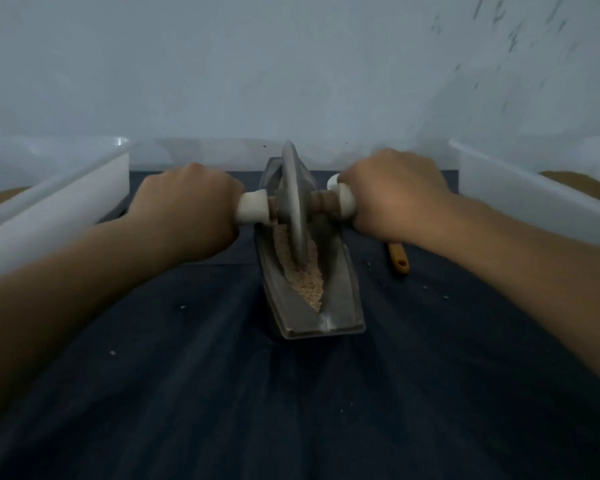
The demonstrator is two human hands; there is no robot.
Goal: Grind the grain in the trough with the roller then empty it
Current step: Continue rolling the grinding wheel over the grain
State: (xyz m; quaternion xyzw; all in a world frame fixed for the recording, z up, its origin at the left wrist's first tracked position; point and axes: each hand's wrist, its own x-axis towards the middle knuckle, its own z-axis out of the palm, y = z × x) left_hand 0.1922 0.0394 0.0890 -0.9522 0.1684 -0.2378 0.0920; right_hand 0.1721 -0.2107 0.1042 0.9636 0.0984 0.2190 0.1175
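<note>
The left hand (187, 206) and right hand (394, 199) each grip a white handle of the roller (293, 202), whose wheel stands in the grain (307, 277) in the trough (340, 289).

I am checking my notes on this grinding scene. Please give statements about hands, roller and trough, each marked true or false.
1. The left hand and the right hand each grip a handle of the roller. True.
2. The trough is empty. False: grain lies in it.
3. A yellow tool lies on the dark cloth right of the trough. True.
4. The roller lies beside the trough. False: its disc stands in the trough.
</note>
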